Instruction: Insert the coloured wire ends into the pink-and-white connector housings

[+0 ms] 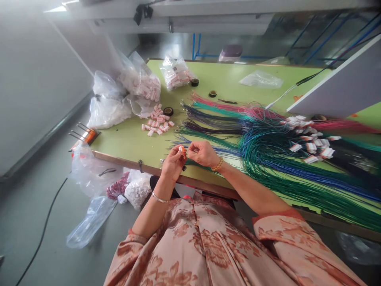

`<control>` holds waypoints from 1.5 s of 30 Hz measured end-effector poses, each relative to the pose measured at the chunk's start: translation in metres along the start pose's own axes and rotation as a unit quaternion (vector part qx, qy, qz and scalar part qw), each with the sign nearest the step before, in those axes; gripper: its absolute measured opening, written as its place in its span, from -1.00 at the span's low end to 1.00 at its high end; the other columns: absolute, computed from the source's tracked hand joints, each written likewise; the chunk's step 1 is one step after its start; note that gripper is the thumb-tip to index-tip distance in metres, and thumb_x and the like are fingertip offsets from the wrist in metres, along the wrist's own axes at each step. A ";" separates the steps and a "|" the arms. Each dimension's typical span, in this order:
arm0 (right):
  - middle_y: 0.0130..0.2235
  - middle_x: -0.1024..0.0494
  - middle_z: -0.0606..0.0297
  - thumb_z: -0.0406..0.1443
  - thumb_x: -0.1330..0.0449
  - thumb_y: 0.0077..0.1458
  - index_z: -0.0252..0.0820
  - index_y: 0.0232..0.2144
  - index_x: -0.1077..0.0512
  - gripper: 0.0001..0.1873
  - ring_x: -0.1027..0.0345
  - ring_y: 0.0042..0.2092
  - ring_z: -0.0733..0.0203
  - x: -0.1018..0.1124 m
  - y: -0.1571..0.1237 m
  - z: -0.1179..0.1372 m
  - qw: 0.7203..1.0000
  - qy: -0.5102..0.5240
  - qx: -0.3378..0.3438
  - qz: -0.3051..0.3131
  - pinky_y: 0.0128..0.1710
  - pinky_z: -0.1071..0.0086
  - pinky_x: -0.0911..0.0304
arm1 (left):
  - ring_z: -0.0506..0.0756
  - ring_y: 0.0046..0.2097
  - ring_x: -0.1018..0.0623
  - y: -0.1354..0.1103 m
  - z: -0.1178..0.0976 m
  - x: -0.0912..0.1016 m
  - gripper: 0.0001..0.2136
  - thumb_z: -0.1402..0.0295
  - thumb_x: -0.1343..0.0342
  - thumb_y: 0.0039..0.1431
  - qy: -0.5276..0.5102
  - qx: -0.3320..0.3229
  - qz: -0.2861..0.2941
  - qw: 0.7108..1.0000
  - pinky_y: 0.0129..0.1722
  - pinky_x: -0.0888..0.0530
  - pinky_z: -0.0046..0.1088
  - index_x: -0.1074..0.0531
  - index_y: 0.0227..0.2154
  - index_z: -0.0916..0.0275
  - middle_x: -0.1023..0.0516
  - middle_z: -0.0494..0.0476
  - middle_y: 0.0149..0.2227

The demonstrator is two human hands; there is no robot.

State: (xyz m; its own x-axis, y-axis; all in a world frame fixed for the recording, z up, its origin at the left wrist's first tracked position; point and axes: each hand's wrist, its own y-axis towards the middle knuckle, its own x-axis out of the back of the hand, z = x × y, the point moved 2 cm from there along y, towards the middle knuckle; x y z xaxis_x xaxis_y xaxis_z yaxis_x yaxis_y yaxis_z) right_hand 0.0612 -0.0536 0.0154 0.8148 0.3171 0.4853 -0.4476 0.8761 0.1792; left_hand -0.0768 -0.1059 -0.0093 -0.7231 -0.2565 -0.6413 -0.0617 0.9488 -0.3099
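Here, a small white-and-orange connector housing [181, 149] is pinched in the fingertips of the left hand [173, 162], just above the near edge of the green table [127, 139]. The right hand [203, 153] is closed around a thin wire end, and its fingertips touch the housing from the right side. The wire seems to run to the right, toward the big fan of coloured wires [268, 147]; both hands are equally close. To the far left lie loose connector housings [156, 124] and plastic bags of housings [143, 85]. A small tape roll [168, 111] stands near them. Nothing blocks the hands.
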 end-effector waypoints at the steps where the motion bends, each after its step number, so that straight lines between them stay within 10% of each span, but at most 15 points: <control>1: -0.60 -0.29 0.41 -0.23 -0.15 -0.11 -0.23 -0.57 -0.39 -0.84 -0.03 -0.53 0.39 0.000 0.000 0.000 1.000 -0.003 0.001 -0.004 -0.52 0.47 0.04 | -0.06 -0.35 -0.46 0.001 0.000 0.000 -0.77 0.44 -0.32 -0.04 0.001 -0.004 0.000 1.000 -0.28 -0.41 -0.52 -0.45 -0.28 0.21 -0.47 0.00 -0.35; 26: -0.56 -0.37 0.35 -0.22 -0.06 0.09 -0.20 -0.51 -0.32 -0.79 -0.09 -0.53 0.36 -0.013 -0.007 -0.005 0.996 -0.088 0.033 -0.002 -0.48 0.46 0.00 | -0.06 -0.39 -0.48 0.007 0.014 -0.004 -0.70 0.35 -0.43 -0.20 0.065 -0.048 -0.072 0.994 -0.33 -0.40 -0.52 -0.45 -0.41 0.28 -0.50 -0.01 -0.42; 33: -0.42 -0.53 0.29 -0.21 -0.05 0.17 -0.24 -0.34 -0.48 -0.74 -0.26 -0.43 0.31 0.018 0.030 -0.018 0.994 -0.097 0.033 0.036 -0.40 0.46 -0.12 | -0.10 -0.43 -0.41 0.021 0.009 0.001 -0.75 0.38 -0.39 -0.12 0.049 -0.049 -0.046 0.997 -0.39 -0.35 -0.55 -0.46 -0.39 0.30 -0.46 0.00 -0.44; 39: -0.20 -0.58 0.20 -0.28 -0.18 0.08 -0.15 -0.29 -0.56 -0.83 -0.38 -0.25 0.18 0.043 0.070 -0.056 0.939 -0.325 -0.107 0.006 -0.31 0.40 -0.15 | -0.11 -0.44 -0.40 0.026 0.010 0.008 -0.74 0.38 -0.38 -0.12 0.041 -0.042 -0.043 0.997 -0.40 -0.35 -0.55 -0.45 -0.38 0.31 -0.44 0.00 -0.44; 45: -0.13 -0.58 0.16 -0.32 -0.07 0.19 -0.14 -0.26 -0.53 -0.78 -0.41 -0.18 0.14 0.040 0.074 -0.067 0.921 -0.376 -0.095 0.043 -0.26 0.37 -0.17 | -0.10 -0.42 -0.42 0.024 0.011 0.008 -0.71 0.38 -0.39 -0.15 0.037 -0.038 -0.044 0.998 -0.37 -0.37 -0.54 -0.46 -0.36 0.31 -0.47 0.02 -0.40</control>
State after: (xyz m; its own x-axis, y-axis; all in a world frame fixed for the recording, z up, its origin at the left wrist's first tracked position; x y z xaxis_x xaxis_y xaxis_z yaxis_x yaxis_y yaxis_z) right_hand 0.0853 0.0486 -0.0092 0.2628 0.1099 0.9586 -0.3688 0.9295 -0.0055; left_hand -0.0768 -0.0878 -0.0298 -0.7613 -0.3274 -0.5596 -0.1768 0.9353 -0.3067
